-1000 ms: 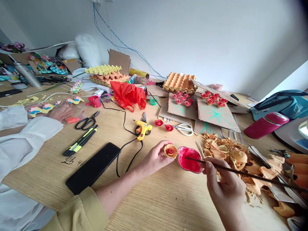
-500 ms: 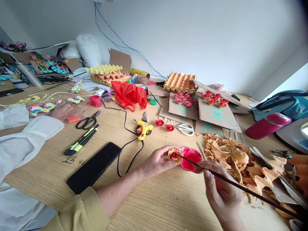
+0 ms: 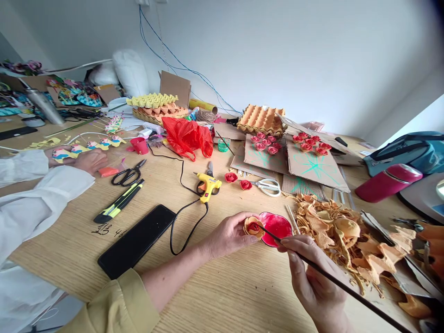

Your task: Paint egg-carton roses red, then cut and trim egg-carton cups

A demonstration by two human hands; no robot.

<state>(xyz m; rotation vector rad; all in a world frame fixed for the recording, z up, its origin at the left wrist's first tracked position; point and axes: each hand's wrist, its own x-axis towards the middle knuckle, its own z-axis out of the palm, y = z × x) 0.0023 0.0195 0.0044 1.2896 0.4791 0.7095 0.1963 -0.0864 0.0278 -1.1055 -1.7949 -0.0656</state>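
Head view: L hand [image 3: 229,233] pinches a small orange paper rose [image 3: 252,227] by its near side, fingers closed round it, holding it just above the table [image 3: 225,286] and right against the rim of the red paint dish [image 3: 275,226]. R hand [image 3: 312,282] grips a long thin brush [image 3: 360,296] pen-style, thumb and fingers closed on the shaft; the tip sits in the rose's ctr, which already shows red. Outer petals are bare orange.

Step, as I read it: colouring the rose, inner part in progress. More strokes would need the rose turned in the L fingers, light tip pressure so the petals don't crush, and a reload from the dish, which is v. close.

Around: big pile of orange scraps [image 3: 333,226] just R of the dish, under the brush shaft, so the long handle could snag it. Two finished red roses [image 3: 231,177] and white scissors [image 3: 270,186] further back; yellow glue gun [image 3: 208,184] w/ its black cord looping nr the L wrist; phone [image 3: 137,240] to the L. More red roses on cardboard [image 3: 312,162] at the back. A co-worker's hand [image 3: 88,159] in a white sleeve rests far L, well apart.
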